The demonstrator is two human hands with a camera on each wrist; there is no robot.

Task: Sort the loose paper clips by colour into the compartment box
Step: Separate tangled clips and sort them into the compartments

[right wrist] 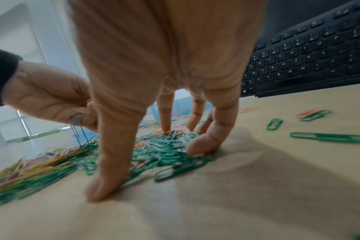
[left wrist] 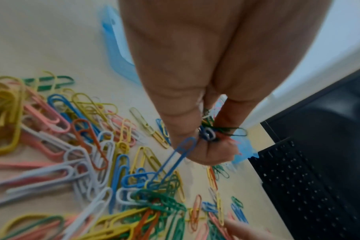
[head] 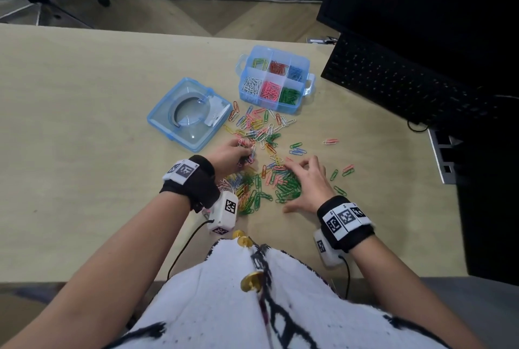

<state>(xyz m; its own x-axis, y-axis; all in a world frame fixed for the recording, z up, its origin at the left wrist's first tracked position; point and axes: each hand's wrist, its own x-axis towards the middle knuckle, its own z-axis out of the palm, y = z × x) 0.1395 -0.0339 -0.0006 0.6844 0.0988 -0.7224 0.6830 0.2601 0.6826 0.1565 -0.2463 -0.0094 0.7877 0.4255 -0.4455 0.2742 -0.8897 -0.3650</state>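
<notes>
1. The left hand [head: 231,155] is clutching a bunch of mixed clips [left wrist: 211,132].
2. The right hand [head: 307,183], fingers spread, is pressing the green clips [head: 289,188].
3. The compartment box [head: 303,87] is sitting just beyond the loose pile [head: 259,127].

Forearms bare to the wrist. Each wrist carries a black fabric wrist strap: left [head: 193,180], right [head: 348,222]. Each strap bears a white band printed with square black-and-white fiducial markers. A white boxy camera module hangs under each wrist, left [head: 224,212], right [head: 327,250], tagged likewise, with a thin black cable [head: 182,247] trailing back. Torso: white knit garment [head: 224,306], black trim, round gold buttons [head: 251,281].
</notes>
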